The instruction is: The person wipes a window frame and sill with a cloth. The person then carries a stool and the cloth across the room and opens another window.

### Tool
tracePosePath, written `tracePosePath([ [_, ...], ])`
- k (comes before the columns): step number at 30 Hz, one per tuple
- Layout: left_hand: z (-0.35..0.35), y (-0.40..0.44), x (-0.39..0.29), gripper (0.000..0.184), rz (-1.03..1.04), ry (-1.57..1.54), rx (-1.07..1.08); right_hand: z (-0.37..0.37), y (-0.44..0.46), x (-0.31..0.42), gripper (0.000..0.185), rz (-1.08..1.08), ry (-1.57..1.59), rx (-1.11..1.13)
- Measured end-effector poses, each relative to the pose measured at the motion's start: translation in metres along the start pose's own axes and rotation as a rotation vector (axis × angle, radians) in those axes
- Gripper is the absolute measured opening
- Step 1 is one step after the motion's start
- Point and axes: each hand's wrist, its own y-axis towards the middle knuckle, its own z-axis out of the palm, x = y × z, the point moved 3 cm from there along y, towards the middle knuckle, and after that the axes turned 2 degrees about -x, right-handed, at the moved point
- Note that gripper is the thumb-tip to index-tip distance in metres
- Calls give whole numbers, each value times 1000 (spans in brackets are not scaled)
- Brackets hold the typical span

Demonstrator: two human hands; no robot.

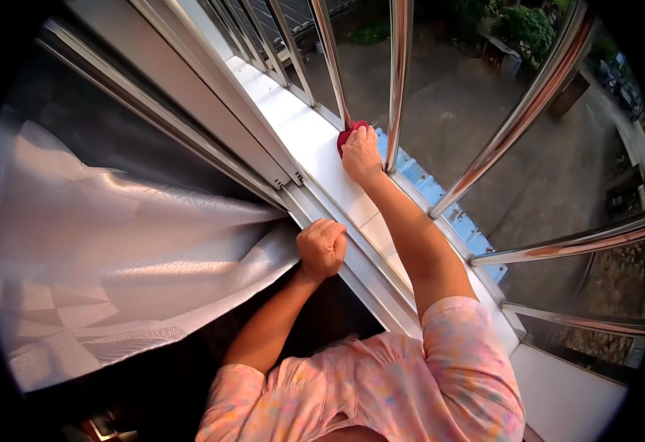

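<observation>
My right hand [361, 153] is closed on a dark red cloth [346, 140], which it presses around the foot of a metal bar [331, 66] on the outer side of the white sill [293, 110]. Nearer to me, my left hand [322, 248] is closed in a fist over the window track [370, 276], its fingers curled on the metal edge. Whether anything else lies under those fingers is hidden.
A pale patterned curtain [138, 258] hangs at the left beside the sliding window frame [190, 96]. Curved metal bars [514, 132] rise along the sill's outer edge. Beyond them are a blue ledge [418, 177] and paved ground [455, 103] far below.
</observation>
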Motion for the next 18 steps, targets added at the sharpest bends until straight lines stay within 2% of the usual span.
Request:
tracePosePath([
  [2, 0, -1, 1, 7, -9, 21, 19, -21, -14, -4, 35, -47, -48, 79],
  [4, 0, -1, 0, 8, -16, -4, 14, -47, -49, -4, 34, -336, 99, 191],
  [5, 0, -1, 1, 8, -5, -1, 13, -46, -69, -7, 31, -417, 205, 54],
  [6, 1, -2, 1, 8, -11, -10, 14, -68, -88, -5, 30, -442, 337, 59],
  [8, 1, -1, 1, 8, 14, 0, -10, -77, -123, -11, 31, -376, 603, 193],
  [9, 0, -1, 0, 8, 11, 5, -3, -87, -133, -15, 31, -375, 599, 200],
  [11, 0, -2, 0, 7, 1, 4, 1, -106, -151, -24, 31, -239, 804, 432],
  [15, 0, -1, 0, 7, 4, 2, -7, -149, -194, -31, 32, -291, 666, 410],
  [17, 2, -2, 0, 7, 2, -4, -7, -161, -214, -42, 34, -275, 452, 340],
  [18, 2, -3, 1, 7, 3, 0, -10, -162, -219, -48, 34, -270, 446, 340],
])
